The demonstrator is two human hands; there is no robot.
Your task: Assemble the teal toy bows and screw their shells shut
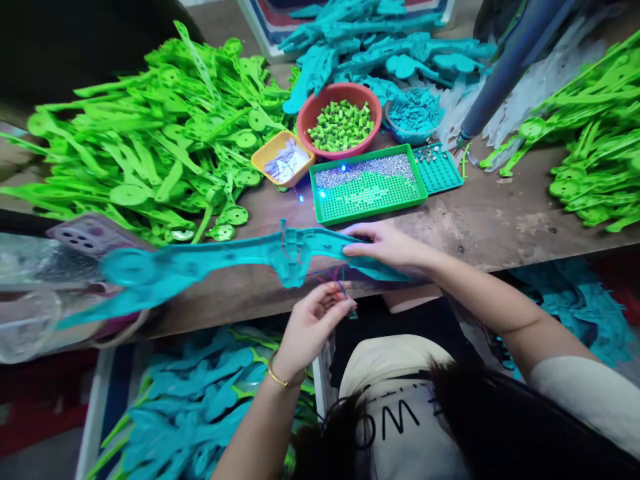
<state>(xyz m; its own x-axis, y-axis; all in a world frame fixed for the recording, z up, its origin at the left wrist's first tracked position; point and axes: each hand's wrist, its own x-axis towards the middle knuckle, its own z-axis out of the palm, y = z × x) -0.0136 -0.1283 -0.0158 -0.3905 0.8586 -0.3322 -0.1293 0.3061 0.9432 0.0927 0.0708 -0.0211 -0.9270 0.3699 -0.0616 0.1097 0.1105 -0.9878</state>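
A long teal plastic shell [235, 250], shaped like a toy bow or gun half, lies level across the front of the bench with its inner side up. My right hand [385, 245] is closed on its right end, thumb and fingers on the edge. Below the shell's middle, my left hand [320, 313] pinches thin red and blue wires [342, 283]. A small green circuit board [353, 315] hangs by its fingertips. Small blue lights [301, 199] glow beyond the shell, two of them over the green tray [370, 215] of small metal screws.
Green plastic parts [150, 147] pile up at left and right [595, 127]; teal parts [385, 50] lie behind. Nearby stand a red bowl [304, 127], yellow dish [260, 160], blue bowl [415, 133] and teal tray [445, 173]. A dark screwdriver-like tool [505, 73] hangs at right. A phone [95, 235] lies left.
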